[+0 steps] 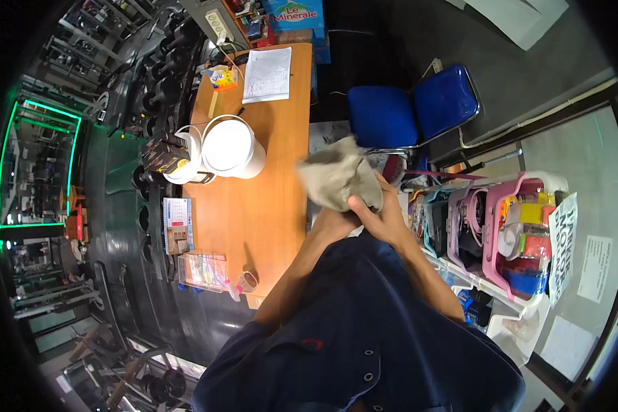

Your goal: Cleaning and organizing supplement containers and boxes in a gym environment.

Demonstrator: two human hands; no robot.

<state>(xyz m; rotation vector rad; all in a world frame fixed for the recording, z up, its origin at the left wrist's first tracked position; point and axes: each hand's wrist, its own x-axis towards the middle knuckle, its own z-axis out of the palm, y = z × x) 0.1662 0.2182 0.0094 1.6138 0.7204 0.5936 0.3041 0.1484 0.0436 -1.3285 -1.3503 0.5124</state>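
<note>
A grey-beige cloth (340,177), bunched and partly blurred, is in both of my hands in front of my body. My right hand (383,208) grips its near right side, with the thumb pressed over the fabric. Under the near edge, my left hand (337,221) holds the cloth from below, and its fingers are mostly hidden. Just left of the cloth is the edge of a wooden-topped table (273,216). On that table stands a white lidded bucket (232,147), next to a second white tub (190,154) with a dark box (167,152) over it.
A small spray bottle (246,283) and a clear plastic box (203,270) are at the table's near left. A desk calendar (177,226), a printed sheet (268,74) and a snack packet (223,78) lie farther along. Rightward are a blue chair (383,116) and a rack with pink baskets (494,226).
</note>
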